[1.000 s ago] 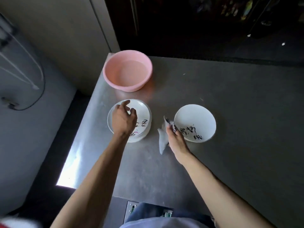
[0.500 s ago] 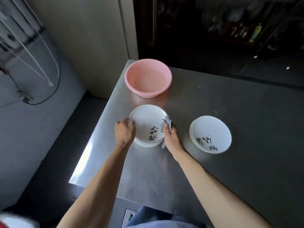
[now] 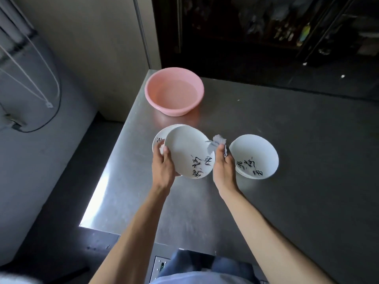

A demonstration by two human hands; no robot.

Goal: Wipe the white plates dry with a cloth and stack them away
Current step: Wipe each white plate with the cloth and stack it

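A white plate (image 3: 187, 148) with black brush writing is lifted and tilted off the left stack of white plates (image 3: 158, 139). My left hand (image 3: 164, 166) grips its left rim, thumb on top. My right hand (image 3: 222, 167) is at the plate's right rim and holds a crumpled pale cloth (image 3: 215, 143), which touches the plate's edge. To the right, a second stack of white plates (image 3: 254, 152) with the same writing rests on the steel table.
A pink basin (image 3: 174, 92) holding water stands at the far left corner of the steel table (image 3: 287, 201). The table's left edge drops to a dark floor. A grey wall with cables is at the left, a dark glass cabinet behind.
My left hand has taken the top plate by its rim and lifted it off the left stack. My right hand carried the cloth from the right stack over to this plate's right rim.
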